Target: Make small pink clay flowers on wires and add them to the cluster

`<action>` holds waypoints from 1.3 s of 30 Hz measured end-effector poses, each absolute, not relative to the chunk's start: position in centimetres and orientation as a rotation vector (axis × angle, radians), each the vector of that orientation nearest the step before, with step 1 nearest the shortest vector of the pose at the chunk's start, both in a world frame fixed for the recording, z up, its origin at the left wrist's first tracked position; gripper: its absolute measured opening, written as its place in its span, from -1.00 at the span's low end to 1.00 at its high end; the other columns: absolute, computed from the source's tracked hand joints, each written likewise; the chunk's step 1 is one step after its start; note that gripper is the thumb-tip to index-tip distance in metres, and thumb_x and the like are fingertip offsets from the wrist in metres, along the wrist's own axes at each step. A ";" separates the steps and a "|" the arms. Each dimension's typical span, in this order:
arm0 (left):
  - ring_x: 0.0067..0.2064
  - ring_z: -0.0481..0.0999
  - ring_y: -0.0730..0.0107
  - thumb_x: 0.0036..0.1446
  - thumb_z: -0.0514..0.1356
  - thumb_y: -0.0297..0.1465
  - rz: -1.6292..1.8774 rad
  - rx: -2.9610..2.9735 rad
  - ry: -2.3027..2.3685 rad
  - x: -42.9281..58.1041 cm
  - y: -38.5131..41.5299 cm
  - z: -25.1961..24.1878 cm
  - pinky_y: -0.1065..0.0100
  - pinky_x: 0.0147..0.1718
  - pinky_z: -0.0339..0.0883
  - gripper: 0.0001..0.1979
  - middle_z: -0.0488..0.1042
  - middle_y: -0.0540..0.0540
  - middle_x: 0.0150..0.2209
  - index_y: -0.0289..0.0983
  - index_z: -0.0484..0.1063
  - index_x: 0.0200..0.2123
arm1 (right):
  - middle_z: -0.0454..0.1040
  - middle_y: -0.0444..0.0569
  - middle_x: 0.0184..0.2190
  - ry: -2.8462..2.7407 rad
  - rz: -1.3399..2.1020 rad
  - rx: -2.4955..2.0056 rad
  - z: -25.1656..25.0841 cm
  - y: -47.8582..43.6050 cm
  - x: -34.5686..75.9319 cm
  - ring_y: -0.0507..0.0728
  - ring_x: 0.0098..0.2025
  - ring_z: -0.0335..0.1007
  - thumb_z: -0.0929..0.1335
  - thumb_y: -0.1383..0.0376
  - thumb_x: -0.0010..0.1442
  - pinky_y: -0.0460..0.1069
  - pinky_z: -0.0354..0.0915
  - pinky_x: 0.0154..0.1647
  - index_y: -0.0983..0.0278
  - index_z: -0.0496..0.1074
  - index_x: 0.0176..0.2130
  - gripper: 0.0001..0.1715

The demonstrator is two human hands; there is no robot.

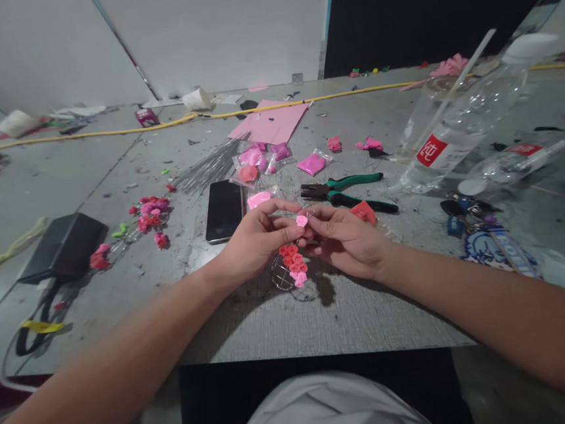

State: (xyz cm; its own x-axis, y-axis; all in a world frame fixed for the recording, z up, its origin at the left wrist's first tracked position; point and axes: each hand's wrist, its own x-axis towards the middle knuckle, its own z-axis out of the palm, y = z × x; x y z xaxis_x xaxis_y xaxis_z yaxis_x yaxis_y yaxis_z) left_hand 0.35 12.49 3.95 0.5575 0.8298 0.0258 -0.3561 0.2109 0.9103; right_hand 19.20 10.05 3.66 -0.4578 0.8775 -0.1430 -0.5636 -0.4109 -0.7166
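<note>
My left hand (267,232) and my right hand (345,238) meet at the middle of the table, fingers closed around a small pink clay rose (302,221). Thin wire shows beside the rose at my right fingertips. Just below my fingers hangs a round wire frame (282,276), with a cluster of red clay roses (293,259) and pink ones (299,279) on it. Part of the frame is hidden behind the flowers. Beyond my right hand lie green-handled pliers (354,189) with a red clay piece (363,213). A black phone (224,210) lies beyond my left hand.
Bags of pink clay (253,158), a bundle of wires (209,165) and pink paper (271,122) lie farther back. Finished clay roses (152,211) and a black power adapter (63,248) are left. Plastic bottles (472,123) and keychains (493,246) stand or lie right. A yellow cable (254,111) crosses behind.
</note>
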 end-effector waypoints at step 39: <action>-0.47 0.59 0.51 -0.05 0.58 -0.41 0.975 1.080 0.721 0.3 11.8 5.6 0.52 -0.41 0.52 -0.77 0.62 -0.01 -0.46 -0.32 0.66 -0.34 | 0.57 -0.15 -0.40 -1.067 1.520 -0.794 2.9 9.8 18.8 -0.02 -0.48 0.32 0.64 0.07 0.05 -0.05 0.25 -0.47 0.19 0.61 -0.27 -0.66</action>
